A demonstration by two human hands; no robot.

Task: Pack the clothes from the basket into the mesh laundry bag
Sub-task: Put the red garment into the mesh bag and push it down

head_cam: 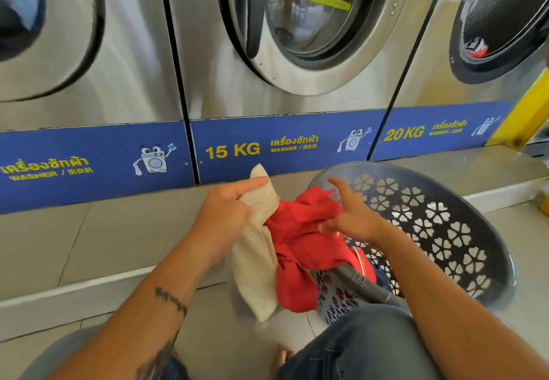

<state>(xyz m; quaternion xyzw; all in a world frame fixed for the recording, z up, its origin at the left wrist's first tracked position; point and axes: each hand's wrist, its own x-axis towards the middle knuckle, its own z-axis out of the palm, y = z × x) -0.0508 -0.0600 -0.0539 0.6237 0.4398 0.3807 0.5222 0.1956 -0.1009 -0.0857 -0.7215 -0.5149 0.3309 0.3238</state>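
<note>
Stainless-steel front-loading washers stand in a row across the background, each with a round glass door, above a blue band printed in yellow: the middle machine reads "15 KG" with Thai script and "WASHER" under it, the right one reads "20 KG" with the same wording, and the left panel shows the Thai script and "WASHER" beside a cartoon washing-machine mascot. A yellow strip with arrows crosses the middle door glass; a small instruction sticker at the top of that machine is too blurred to read. Grey floor tiles run below, with a low step in front of the machines. The person sits with denim-clad knees at the bottom edge. The left hand has its grip closed around the upper part of the cream mesh laundry bag, the forefinger stretched out along the fabric, and the bag hangs down toward the floor. A red garment lies bunched between the bag and the basket, touching the bag's edge and draping over the basket rim. The right hand rests on the red garment with fingers spread and loosely bent; whether it pinches the cloth cannot be told. The grey plastic basket, pierced with heart-clover cutouts, lies tilted toward the person at the right, with more cloth just visible inside.
</note>
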